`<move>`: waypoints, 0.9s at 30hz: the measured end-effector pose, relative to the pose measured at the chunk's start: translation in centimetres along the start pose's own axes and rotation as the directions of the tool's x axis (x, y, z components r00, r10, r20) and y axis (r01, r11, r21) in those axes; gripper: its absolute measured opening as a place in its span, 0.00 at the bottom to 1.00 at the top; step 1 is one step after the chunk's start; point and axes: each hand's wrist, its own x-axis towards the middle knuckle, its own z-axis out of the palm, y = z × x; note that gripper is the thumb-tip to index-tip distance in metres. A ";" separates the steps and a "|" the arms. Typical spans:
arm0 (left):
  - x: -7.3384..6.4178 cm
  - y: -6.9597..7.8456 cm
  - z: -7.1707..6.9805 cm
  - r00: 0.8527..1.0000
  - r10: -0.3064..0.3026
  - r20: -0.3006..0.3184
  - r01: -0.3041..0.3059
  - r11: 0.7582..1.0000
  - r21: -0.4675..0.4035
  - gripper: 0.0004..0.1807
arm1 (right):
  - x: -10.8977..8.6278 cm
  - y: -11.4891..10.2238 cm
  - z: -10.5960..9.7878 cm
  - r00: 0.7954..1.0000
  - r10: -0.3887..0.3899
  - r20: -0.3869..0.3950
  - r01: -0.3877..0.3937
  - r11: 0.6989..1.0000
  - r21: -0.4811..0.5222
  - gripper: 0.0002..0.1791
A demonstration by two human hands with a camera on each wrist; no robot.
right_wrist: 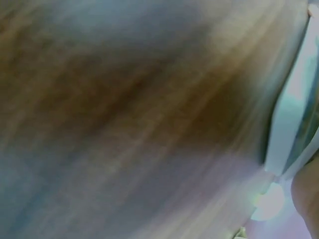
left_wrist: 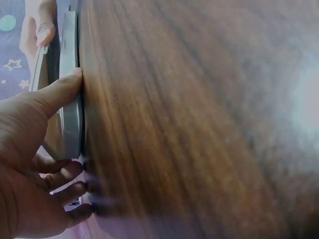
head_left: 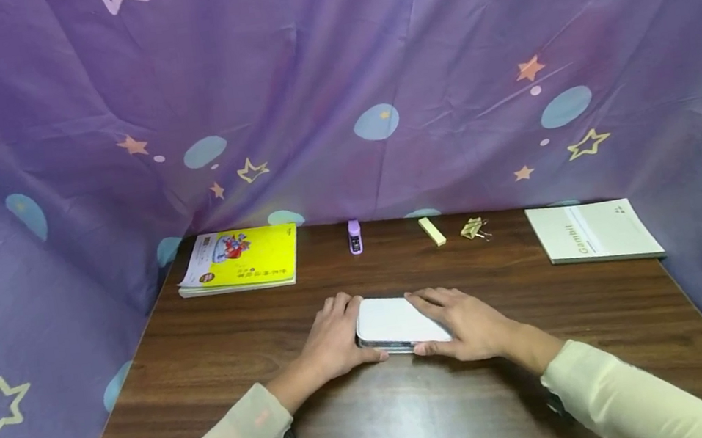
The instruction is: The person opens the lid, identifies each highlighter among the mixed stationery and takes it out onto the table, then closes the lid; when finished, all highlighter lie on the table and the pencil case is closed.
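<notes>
A flat white case [head_left: 396,319] with rounded corners lies on the table in the middle of the head view. Between its top and lower part runs a darker band. My left hand [head_left: 337,335] grips the left end, thumb at the near edge and fingers round the far side. The right hand [head_left: 474,321] holds the right end, its fingers over the top and its thumb along the near edge. In the left wrist view, my left thumb [left_wrist: 65,92] presses on the grey-white lower part [left_wrist: 73,129]. Only the case's edge [right_wrist: 289,114] and part of a finger [right_wrist: 306,196] show in the right wrist view.
Along the back of the brown wooden table [head_left: 220,340] lie a yellow book stack [head_left: 263,256], a purple stapler [head_left: 355,238], a pale yellow bar [head_left: 432,231], gold binder clips [head_left: 472,228] and a pale book [head_left: 612,229]. A purple curtain [head_left: 305,70] hangs behind.
</notes>
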 end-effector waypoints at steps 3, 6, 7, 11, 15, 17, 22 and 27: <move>0.2 -0.1 0.0 1.000 -0.003 0.000 0.003 1.000 -0.026 0.58 | 0.1 0.1 -0.5 1.000 -0.001 0.003 0.001 0.999 0.042 0.53; 0.1 -0.2 0.1 1.000 -0.023 -0.007 0.022 0.996 -0.092 0.55 | 0.3 0.3 -1.1 1.000 -0.003 0.022 0.002 0.997 0.082 0.52; 0.1 -0.2 0.1 0.999 -0.033 -0.013 0.031 0.992 -0.121 0.54 | 0.4 0.3 -1.3 1.000 -0.004 0.031 0.000 0.995 0.097 0.51; 0.2 -0.1 0.1 0.997 -0.067 -0.032 0.060 0.979 -0.197 0.54 | 0.9 0.8 -2.0 0.997 -0.010 0.070 -0.003 0.985 0.172 0.47; 0.3 0.0 0.3 0.997 -0.079 -0.019 0.073 0.972 -0.222 0.57 | 1.2 1.3 -2.6 0.995 -0.025 0.092 -0.001 0.961 0.278 0.42; 0.2 0.0 0.3 0.997 -0.083 -0.008 0.079 0.969 -0.234 0.58 | 1.3 1.5 -2.8 0.996 -0.031 0.089 0.002 0.953 0.303 0.40; 0.1 0.1 0.3 0.996 -0.086 -0.003 0.082 0.960 -0.267 0.58 | 1.3 1.6 -3.4 1.000 -0.022 0.000 0.021 0.952 0.305 0.32; 0.0 0.1 0.4 0.995 -0.100 0.001 0.097 0.958 -0.270 0.60 | 1.6 1.8 -4.3 0.977 -0.039 -0.212 0.107 0.942 0.317 0.19</move>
